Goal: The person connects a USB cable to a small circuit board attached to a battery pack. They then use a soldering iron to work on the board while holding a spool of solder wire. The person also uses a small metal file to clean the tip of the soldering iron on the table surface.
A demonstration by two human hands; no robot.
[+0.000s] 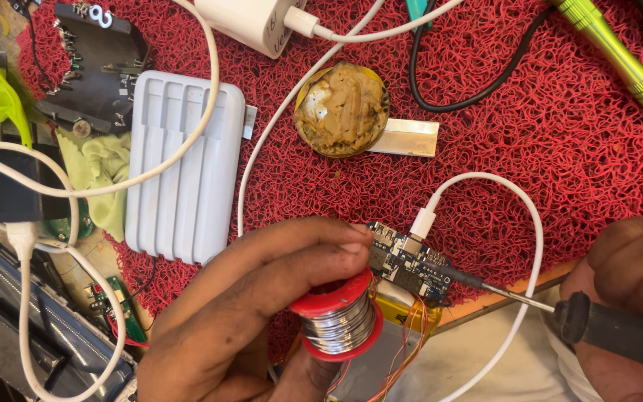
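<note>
— Circuit board [408, 264], where does it sit?

— On the red mat [485, 112], just beside my left hand [262, 313], white cable [515, 223] plugged into its top edge. That hand is curled tight around the solder spool [338, 318].

— And the right hand [634, 298]?

— Closed on the soldering iron [559, 309], tip touching the board's right end. I'd judge it best to hold the tip steady and use little solder.

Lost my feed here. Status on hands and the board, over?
Left hand grips solder spool. Right hand holds soldering iron, tip on blue circuit board. White cable plugged in, looping beside the iron.
</note>
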